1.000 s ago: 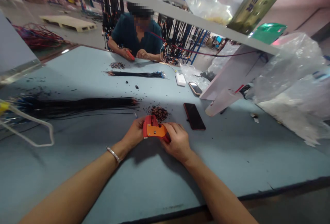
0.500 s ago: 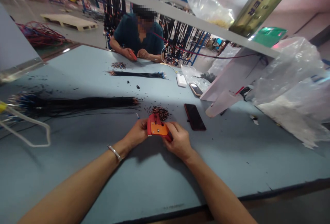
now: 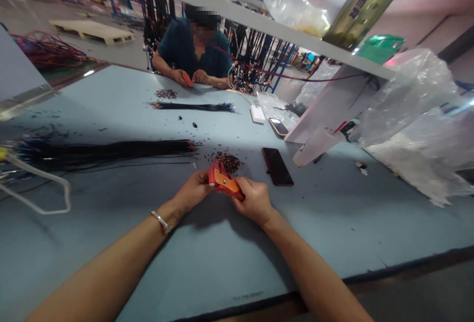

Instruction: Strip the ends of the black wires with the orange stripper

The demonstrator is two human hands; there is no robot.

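Observation:
My right hand point(image 3: 256, 201) is closed around the handles of a red and orange wire stripper point(image 3: 224, 181), held above the table. At the head of the tool, my left hand point(image 3: 191, 189) has its fingers pinched together. A small pale tip point(image 3: 195, 166) shows just beyond those fingers, apparently the end of a thin wire; the rest of it is hidden by the hand and the tool. Right behind the stripper lies a pile of short black and copper-coloured offcuts point(image 3: 228, 162). To the left stretches a long bundle of black wires point(image 3: 111, 153), copper ends towards my hands.
A dark phone point(image 3: 277, 167) lies to the right, with another phone point(image 3: 278, 127) and a white box point(image 3: 257, 114) farther back. Across the table point(image 3: 326, 223), a co-worker point(image 3: 196, 53) holds a red tool behind a smaller wire bundle point(image 3: 192, 107). A bent white rod point(image 3: 40, 208) stands left.
The wire stripper has tilted and its handles look squeezed closer, with my right fingers curled tighter. Both hands stay at nearly the same place. The whole view has shifted slightly.

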